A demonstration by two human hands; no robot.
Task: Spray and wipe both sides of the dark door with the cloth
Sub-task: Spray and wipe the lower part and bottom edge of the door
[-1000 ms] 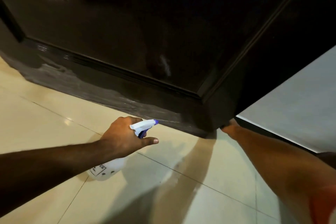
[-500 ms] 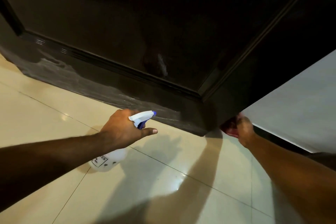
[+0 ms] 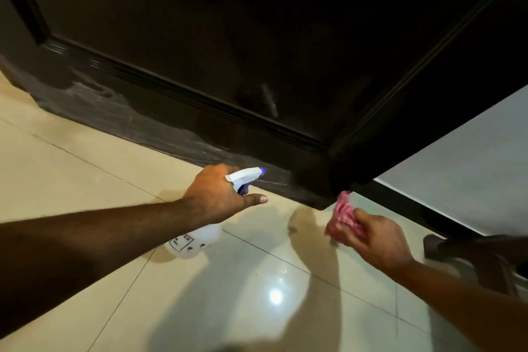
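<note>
L hand [image 3: 220,194] grips spray bottle [image 3: 197,240] at neck, nozzle aimed at door [image 3: 200,51] bottom rail just beyond. R hand [image 3: 377,240] pinches bunched pink cloth [image 3: 343,220], just right of door's near corner; contact unclear. Rail runs far-left to near-right; R hand nearer corner.

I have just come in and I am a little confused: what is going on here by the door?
A person is cleaning the low part of a dark door. The left hand grips a white spray bottle, its nozzle aimed at the door's bottom rail, which shows whitish streaks. The right hand holds a crumpled pink cloth near the door's lower corner; whether it touches the door is unclear.
</note>
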